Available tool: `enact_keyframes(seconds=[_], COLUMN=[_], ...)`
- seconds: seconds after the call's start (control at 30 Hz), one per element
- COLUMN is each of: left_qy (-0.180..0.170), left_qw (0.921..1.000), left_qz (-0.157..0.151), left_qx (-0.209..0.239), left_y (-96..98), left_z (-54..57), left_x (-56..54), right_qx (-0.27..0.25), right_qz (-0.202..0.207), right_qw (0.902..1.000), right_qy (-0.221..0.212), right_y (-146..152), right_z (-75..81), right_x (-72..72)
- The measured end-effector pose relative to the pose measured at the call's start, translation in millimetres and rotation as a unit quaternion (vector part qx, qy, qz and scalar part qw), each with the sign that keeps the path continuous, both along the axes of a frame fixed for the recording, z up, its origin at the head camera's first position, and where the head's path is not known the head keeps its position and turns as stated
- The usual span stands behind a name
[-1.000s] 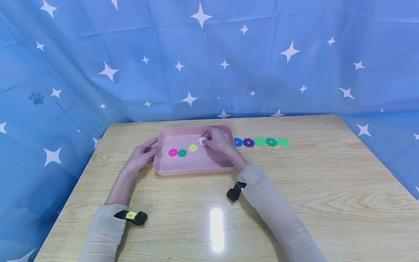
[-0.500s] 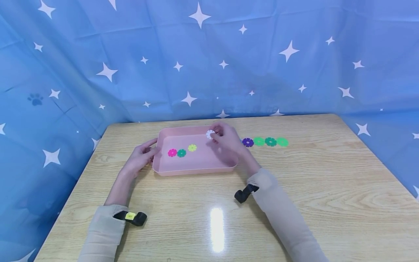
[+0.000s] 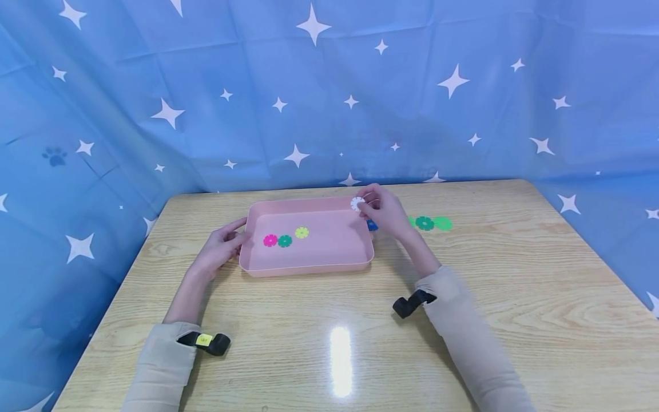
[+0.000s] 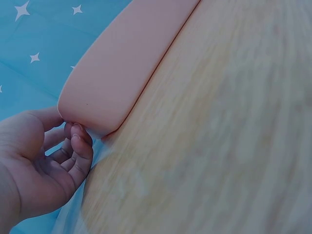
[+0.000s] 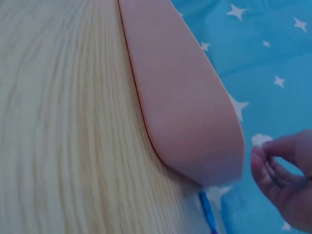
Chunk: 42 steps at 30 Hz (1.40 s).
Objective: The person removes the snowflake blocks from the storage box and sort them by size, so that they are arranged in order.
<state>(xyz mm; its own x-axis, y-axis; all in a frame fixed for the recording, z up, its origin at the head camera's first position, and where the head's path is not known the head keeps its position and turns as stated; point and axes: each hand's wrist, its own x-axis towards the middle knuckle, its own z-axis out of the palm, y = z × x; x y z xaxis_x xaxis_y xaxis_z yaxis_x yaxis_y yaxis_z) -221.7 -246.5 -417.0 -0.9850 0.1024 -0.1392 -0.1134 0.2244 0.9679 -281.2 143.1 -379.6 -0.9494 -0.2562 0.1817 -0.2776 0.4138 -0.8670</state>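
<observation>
My left hand [image 3: 218,250] grips the left wall of the pink tray [image 3: 309,269], its thumb over the rim and its other fingers curled outside. A white notched plastic disc [image 3: 356,203] is pinched between thumb and fingertips of my right hand [image 3: 387,215], raised over the tray's far right corner. In the right wrist view that white disc [image 5: 261,140] is partly covered by the fingers. Inside the tray lie a pink disc [image 3: 270,240], a green disc [image 3: 285,241] close beside it, and a yellow disc [image 3: 301,232] apart to the right.
Right of the tray, a row of discs lies on the wooden table [image 3: 288,320]: a blue disc [image 3: 372,225], a dark green disc [image 3: 424,223] and a light green disc [image 3: 443,224]. My right hand hides part of this row. A blue star-patterned cloth [image 3: 257,86] hangs behind.
My right hand has carried the white disc rightward and up from over the tray's middle to its far right corner. My left hand has stayed on the tray.
</observation>
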Motion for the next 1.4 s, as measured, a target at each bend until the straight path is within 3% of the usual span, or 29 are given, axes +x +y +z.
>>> enact_keyframes(seconds=[0.83,1.4], left_qy=[-0.002,-0.001], left_qw=[1.0000,1.0000], left_qz=[-0.004,-0.001], left_qx=[-0.006,0.002], left_y=[-0.4,0.4], left_z=[1.9,1.0], left_x=[0.1,1.3], right_qx=[0.048,0.115], right_qz=[-0.066,-0.108], right_qw=[0.9966,0.9871], right_qy=[-0.011,-0.027], right_y=[110.5,175.5], right_z=[-2.3,-1.9], right_x=[10.2,16.7])
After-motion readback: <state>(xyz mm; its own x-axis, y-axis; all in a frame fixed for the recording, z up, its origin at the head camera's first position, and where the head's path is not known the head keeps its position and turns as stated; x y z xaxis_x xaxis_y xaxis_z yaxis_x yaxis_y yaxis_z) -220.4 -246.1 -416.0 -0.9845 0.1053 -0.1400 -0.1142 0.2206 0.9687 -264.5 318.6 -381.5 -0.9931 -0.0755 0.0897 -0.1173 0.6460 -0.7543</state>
